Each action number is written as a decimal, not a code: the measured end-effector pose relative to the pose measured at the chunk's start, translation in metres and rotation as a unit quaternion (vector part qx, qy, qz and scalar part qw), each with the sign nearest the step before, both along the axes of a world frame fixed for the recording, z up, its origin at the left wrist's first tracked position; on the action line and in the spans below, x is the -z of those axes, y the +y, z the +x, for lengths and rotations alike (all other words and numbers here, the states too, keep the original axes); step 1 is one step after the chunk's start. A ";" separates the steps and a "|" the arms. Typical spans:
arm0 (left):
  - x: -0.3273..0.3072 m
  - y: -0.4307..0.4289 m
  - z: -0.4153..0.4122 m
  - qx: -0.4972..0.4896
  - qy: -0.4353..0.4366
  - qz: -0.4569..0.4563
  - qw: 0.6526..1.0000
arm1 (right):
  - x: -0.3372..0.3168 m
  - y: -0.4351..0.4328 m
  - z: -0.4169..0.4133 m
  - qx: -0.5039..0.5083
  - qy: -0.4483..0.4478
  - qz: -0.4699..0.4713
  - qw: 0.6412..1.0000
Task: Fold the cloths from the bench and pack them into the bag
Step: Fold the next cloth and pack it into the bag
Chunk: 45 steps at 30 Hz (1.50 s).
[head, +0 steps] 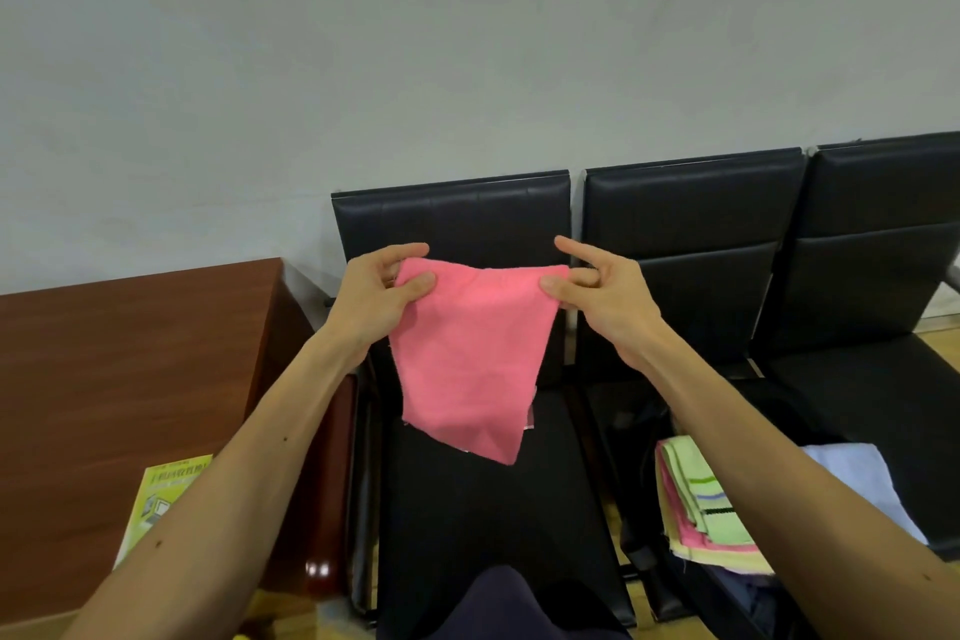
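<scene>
While both hands pinch its top corners, pink cloth [465, 359] hangs freely.

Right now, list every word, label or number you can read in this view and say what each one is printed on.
Yellow-green leaflet on the wooden table: a dark printed headline in what look like Chinese characters, too blurred to read with certainty; the smaller print and picture below it are illegible.
Pink cloth, stack of folded cloths, black bench seats: no text visible.
</scene>
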<state>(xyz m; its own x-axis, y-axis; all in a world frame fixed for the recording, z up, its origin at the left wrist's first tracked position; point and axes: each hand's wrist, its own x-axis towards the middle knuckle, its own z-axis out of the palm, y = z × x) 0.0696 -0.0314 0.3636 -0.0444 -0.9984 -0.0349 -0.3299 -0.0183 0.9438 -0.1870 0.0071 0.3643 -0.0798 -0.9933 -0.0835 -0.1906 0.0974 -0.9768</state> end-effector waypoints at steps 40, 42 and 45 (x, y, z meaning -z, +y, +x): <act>0.032 0.021 0.001 0.026 -0.190 -0.072 0.979 | 0.038 0.031 -0.012 -0.003 0.106 0.018 0.994; 0.031 0.027 -0.001 0.047 -0.184 -0.077 0.979 | 0.048 0.036 -0.014 -0.004 0.093 0.036 0.995; 0.033 0.031 0.001 0.103 -0.167 -0.068 0.978 | 0.054 0.044 -0.018 -0.008 0.041 0.068 0.997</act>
<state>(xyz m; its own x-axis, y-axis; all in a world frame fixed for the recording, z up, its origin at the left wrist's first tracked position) 0.0711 0.0001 0.3304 -0.2546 -0.9657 0.0515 -0.6038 0.2003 0.7715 -0.2051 0.0512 0.3107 -0.0771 -0.9743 -0.2115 -0.2720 0.2246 -0.9357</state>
